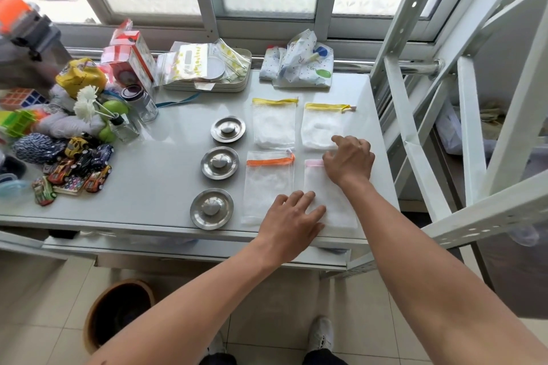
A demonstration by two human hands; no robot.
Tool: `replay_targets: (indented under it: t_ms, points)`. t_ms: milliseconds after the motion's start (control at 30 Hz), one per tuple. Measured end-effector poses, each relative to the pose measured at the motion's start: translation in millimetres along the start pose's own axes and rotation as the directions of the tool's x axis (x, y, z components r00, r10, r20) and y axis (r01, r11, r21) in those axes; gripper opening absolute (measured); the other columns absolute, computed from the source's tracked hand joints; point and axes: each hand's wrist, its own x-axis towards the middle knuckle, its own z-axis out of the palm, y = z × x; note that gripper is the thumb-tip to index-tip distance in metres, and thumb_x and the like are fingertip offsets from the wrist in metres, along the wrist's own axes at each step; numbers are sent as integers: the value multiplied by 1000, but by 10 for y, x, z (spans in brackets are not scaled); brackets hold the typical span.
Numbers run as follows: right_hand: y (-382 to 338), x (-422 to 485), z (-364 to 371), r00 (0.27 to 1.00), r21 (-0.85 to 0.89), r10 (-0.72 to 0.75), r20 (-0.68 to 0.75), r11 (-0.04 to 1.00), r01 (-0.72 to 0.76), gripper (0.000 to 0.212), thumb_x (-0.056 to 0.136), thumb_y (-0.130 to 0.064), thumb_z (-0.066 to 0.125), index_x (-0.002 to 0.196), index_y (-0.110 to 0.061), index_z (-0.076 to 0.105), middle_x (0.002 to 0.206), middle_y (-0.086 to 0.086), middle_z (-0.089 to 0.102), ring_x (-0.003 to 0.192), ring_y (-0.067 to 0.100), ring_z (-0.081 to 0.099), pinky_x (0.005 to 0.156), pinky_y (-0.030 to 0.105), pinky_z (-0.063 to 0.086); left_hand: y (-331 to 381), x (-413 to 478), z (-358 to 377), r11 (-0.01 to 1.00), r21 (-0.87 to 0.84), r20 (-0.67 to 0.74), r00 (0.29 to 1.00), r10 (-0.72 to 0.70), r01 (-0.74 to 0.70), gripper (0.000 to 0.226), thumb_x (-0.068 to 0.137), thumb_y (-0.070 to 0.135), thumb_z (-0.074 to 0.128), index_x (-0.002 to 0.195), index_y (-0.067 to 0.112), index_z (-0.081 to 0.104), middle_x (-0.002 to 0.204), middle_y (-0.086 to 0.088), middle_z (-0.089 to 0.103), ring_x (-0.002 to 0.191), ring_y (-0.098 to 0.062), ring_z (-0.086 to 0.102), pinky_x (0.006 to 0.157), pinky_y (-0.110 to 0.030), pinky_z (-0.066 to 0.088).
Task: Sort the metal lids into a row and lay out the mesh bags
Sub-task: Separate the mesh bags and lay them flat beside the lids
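Note:
Three round metal lids stand in a column on the grey table (pixel 154 175): far lid (pixel 228 129), middle lid (pixel 219 162), near lid (pixel 211 208). To their right lie white mesh bags in a two-by-two grid: two with yellow bands (pixel 274 124) (pixel 321 124), one with an orange band (pixel 268 184), one with a pink band (pixel 329 201). My left hand (pixel 292 221) lies flat on the pink bag's near left corner. My right hand (pixel 350 158) presses fingertips on that bag's top band, covering most of it.
Toy cars (pixel 86 166), jars, yarn and boxes crowd the table's left side. A tray of zip bags (pixel 207 68) and folded cloth (pixel 299 65) sit by the window. A white metal rack (pixel 430 127) stands right of the table. A brown bin (pixel 118 311) is on the floor.

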Motion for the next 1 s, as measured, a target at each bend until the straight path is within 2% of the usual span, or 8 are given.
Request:
replay_targets:
  t_ms: [133, 233, 467, 600, 700, 800, 867, 1000]
  points:
    - [-27, 42, -8, 999, -108, -41, -22, 993, 39, 27, 92, -27, 50, 108, -25, 72, 118, 5, 64, 121, 34, 46, 95, 44, 39, -16, 16, -1, 1000, 15, 11, 1000, -5, 5, 33, 93, 40, 45, 115, 22, 61, 130, -11, 60, 109, -30, 59, 78, -41, 49]
    - [-15, 35, 2, 997, -107, -60, -45, 993, 55, 23, 92, -25, 53, 95, -23, 75, 110, 4, 66, 117, 34, 49, 91, 43, 39, 19, 22, -17, 999, 30, 11, 1000, -20, 20, 36, 91, 40, 41, 111, 21, 64, 125, -10, 63, 102, -29, 61, 75, -39, 49]
    - [5, -30, 11, 996, -70, -75, -54, 995, 71, 23, 91, -25, 56, 105, -23, 74, 120, 5, 64, 121, 34, 47, 95, 44, 39, 75, -2, -25, 998, 34, 8, 999, -50, 50, 36, 91, 39, 41, 109, 20, 65, 122, -10, 65, 98, -29, 63, 72, -38, 50]
    - [-17, -75, -30, 993, 17, -64, -99, 998, 66, 25, 90, -25, 56, 109, -19, 71, 125, 7, 62, 123, 33, 46, 94, 44, 39, 73, -48, -48, 999, 12, -23, 999, -37, 37, 36, 92, 42, 49, 116, 19, 62, 127, -12, 62, 107, -31, 60, 77, -40, 50]
    - [11, -255, -79, 973, 178, 0, -229, 983, 42, 26, 86, -23, 58, 108, -11, 63, 120, 9, 63, 117, 34, 51, 90, 43, 42, 38, -118, -80, 979, -86, -1, 982, -187, 186, 55, 91, 53, 45, 135, 21, 51, 145, -14, 48, 134, -33, 43, 97, -47, 43]
    - [68, -537, 7, 978, 239, 56, -199, 971, -7, 43, 84, -28, 59, 123, -9, 54, 134, 13, 55, 126, 33, 46, 100, 45, 40, -106, -152, -90, 900, -111, 173, 900, -401, 422, 70, 93, 64, 25, 154, 29, 16, 165, -9, 7, 151, -31, -2, 118, -52, 13]
    - [97, -684, 113, 991, 211, 61, -122, 977, -34, 59, 86, -33, 58, 136, -8, 42, 151, 14, 39, 137, 32, 37, 109, 45, 35, -193, -152, -62, 866, -79, 281, 845, -456, 493, 73, 93, 66, 16, 155, 31, -1, 165, -6, -11, 149, -29, -18, 119, -53, -1]
    - [101, -809, 235, 996, 153, -4, -94, 988, 19, 64, 87, -36, 55, 140, -7, 32, 161, 15, 17, 143, 30, 29, 115, 41, 29, -204, -174, 2, 874, -49, 315, 838, -445, 483, 73, 94, 65, 11, 155, 30, -8, 164, -5, -17, 148, -26, -22, 119, -52, -8]
